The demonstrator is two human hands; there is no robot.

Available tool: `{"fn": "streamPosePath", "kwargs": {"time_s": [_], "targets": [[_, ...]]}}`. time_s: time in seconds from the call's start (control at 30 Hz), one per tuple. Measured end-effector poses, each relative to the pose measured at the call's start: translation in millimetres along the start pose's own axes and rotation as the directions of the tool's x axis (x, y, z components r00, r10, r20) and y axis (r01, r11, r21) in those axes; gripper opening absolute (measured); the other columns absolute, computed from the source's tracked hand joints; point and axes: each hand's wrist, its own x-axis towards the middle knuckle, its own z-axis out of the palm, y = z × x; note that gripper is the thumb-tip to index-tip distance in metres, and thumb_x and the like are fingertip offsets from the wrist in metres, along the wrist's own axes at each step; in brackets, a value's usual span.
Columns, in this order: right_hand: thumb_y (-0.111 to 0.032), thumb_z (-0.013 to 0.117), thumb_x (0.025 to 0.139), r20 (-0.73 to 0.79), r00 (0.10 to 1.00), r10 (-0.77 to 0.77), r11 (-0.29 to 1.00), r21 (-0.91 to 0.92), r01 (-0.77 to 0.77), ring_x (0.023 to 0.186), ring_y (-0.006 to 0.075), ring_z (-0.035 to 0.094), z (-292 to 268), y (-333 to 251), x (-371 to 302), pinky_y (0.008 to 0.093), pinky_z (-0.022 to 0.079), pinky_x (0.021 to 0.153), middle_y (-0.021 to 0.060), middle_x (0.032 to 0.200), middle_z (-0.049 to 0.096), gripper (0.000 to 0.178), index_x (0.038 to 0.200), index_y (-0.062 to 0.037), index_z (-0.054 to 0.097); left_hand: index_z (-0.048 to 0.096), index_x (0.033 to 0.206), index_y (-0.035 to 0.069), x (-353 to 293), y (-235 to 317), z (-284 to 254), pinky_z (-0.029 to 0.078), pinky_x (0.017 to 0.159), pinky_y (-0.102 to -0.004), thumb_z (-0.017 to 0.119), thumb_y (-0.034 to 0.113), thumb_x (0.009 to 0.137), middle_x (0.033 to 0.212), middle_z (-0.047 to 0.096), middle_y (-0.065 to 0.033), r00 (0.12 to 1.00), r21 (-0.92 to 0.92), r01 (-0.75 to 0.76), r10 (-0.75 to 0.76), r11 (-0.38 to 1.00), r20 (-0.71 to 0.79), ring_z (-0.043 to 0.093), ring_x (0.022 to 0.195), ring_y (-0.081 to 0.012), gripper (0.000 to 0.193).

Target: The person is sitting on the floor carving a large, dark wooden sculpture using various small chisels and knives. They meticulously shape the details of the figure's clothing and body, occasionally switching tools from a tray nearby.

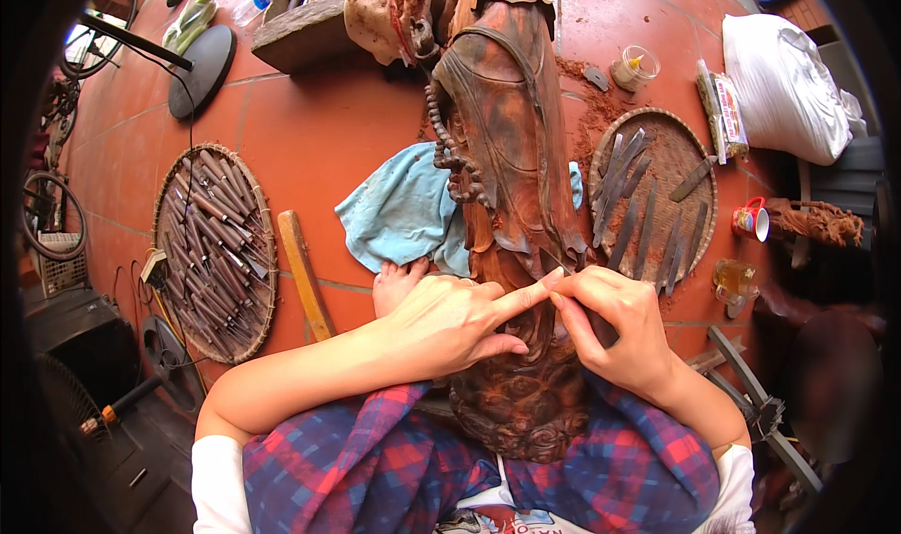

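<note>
A carved dark reddish-brown wooden statue [502, 112] lies lengthwise before me, its knobbly carved end [521, 407] between my legs. My left hand [441, 318] reaches across it, index finger and thumb stretched out, the fingertip meeting the fingers of the other hand. Thumb and forefinger of my right hand [624, 323] are pinched together above the carving, closed on what looks like a thin flat scraper blade [555, 260]; most of it is hidden by the fingers. Under the statue a light blue cloth [399, 201] is spread, beside my bare foot [396, 288].
Left, a round woven tray [161, 205] holds many wood-handled chisels, with a wooden bar [305, 276] beside it. Right, another woven tray [699, 149] carries flat blades and files. A glass jar [635, 68], red mug [751, 220], amber-filled glass mug [735, 282] and white sack [784, 79] stand around.
</note>
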Motion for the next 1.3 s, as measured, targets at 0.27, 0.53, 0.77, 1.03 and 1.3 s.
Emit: {"fn": "streamPosePath", "kwargs": {"time_s": [0.27,0.53,0.77,1.03,1.3], "targets": [[-0.005,0.067,0.084,0.023,1.000,-0.007,1.000,-0.026,0.008,0.070,0.0313,0.065,-2,1,-3,0.0397,0.049,0.060,0.0125,0.079,0.065,0.012,0.095,-0.0027,0.066,0.031,0.155,0.022,-2,-2,3,0.045,0.060,-0.0438,0.065,0.046,0.088,0.074,0.059,-0.0088,1.000,-0.007,-0.010,0.010,1.000,0.021,0.061,0.064,-0.0300,0.079],[-0.006,0.067,0.084,0.013,1.000,-0.020,1.000,-0.013,0.021,0.067,0.0308,0.064,-1,3,-3,0.0395,0.047,0.057,0.0113,0.078,0.063,0.010,0.094,-0.0034,0.066,0.032,0.155,0.024,0,2,-6,0.047,0.060,-0.0432,0.068,0.044,0.087,0.073,0.060,-0.0086,0.999,-0.031,0.011,-0.010,0.999,0.035,0.063,0.063,-0.0298,0.080],[-0.002,0.067,0.083,0.039,0.999,-0.025,1.000,-0.017,0.026,0.067,0.0299,0.064,1,5,-2,0.0372,0.049,0.058,0.0133,0.078,0.065,0.007,0.090,-0.0005,0.066,0.036,0.153,0.015,-2,2,-11,0.046,0.061,-0.0415,0.066,0.047,0.088,0.080,0.059,-0.0095,0.997,-0.008,0.013,-0.012,1.000,0.073,0.059,0.067,-0.0293,0.078],[-0.003,0.067,0.084,0.036,0.999,-0.037,0.998,-0.040,0.039,0.066,0.0301,0.064,1,9,-1,0.0382,0.049,0.057,0.0128,0.077,0.064,0.010,0.094,-0.0005,0.066,0.037,0.153,0.018,2,6,-13,0.044,0.055,-0.0429,0.070,0.044,0.085,0.074,0.060,-0.0082,0.999,-0.014,0.027,-0.027,1.000,0.032,0.063,0.063,-0.0285,0.079],[0.003,0.067,0.083,0.030,0.999,-0.024,0.999,-0.032,0.025,0.068,0.0306,0.064,-1,4,0,0.0378,0.051,0.060,0.0151,0.078,0.064,0.014,0.097,0.0017,0.067,0.038,0.152,0.018,2,2,-12,0.045,0.055,-0.0423,0.070,0.044,0.086,0.074,0.060,-0.0088,0.999,0.008,0.026,-0.026,1.000,0.027,0.063,0.063,-0.0290,0.078]]}}
